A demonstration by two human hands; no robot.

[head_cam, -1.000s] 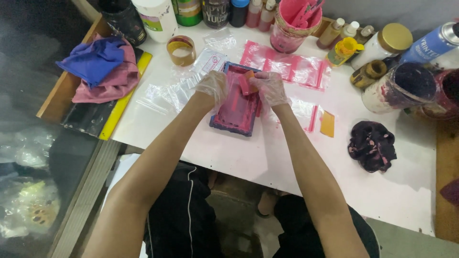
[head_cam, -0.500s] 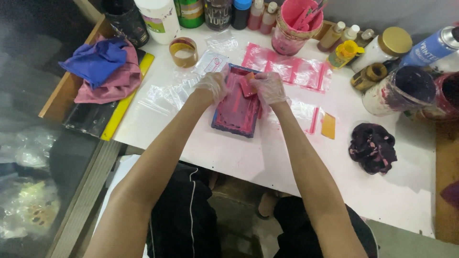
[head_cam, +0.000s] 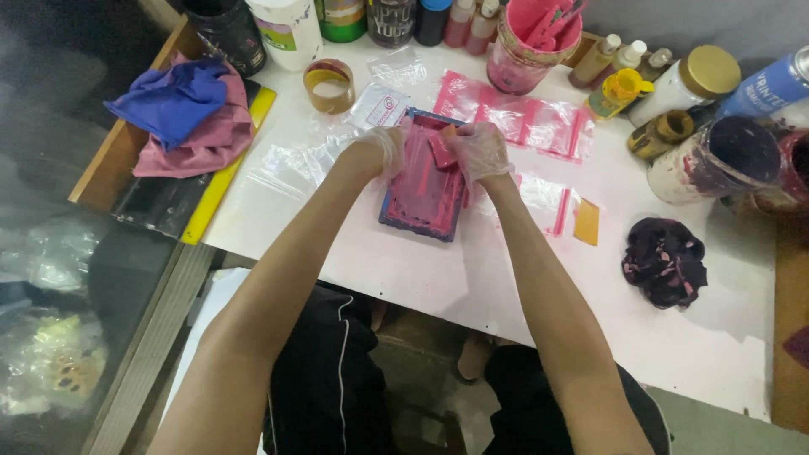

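A small blue-framed printing screen [head_cam: 425,198] smeared with pink ink lies on the white table [head_cam: 506,286]. My left hand [head_cam: 381,152], in a clear plastic glove, presses on the frame's left side near its far end. My right hand [head_cam: 478,152], also gloved, grips a small pink-stained scraper [head_cam: 442,150] on the upper part of the screen. Clear plastic bags with pink prints [head_cam: 522,122] lie just beyond and to the right of the frame.
A pink bucket [head_cam: 527,46], bottles and jars line the far edge. Ink-stained tubs [head_cam: 712,160] stand at right, a dark rag [head_cam: 666,261] and an orange scraper [head_cam: 586,221] nearer. Tape roll [head_cam: 329,84], yellow ruler [head_cam: 223,181] and blue and pink cloths [head_cam: 181,114] lie left.
Both hands stay on the screen at its far end. The scraper has shifted only slightly; the view has drifted a little.
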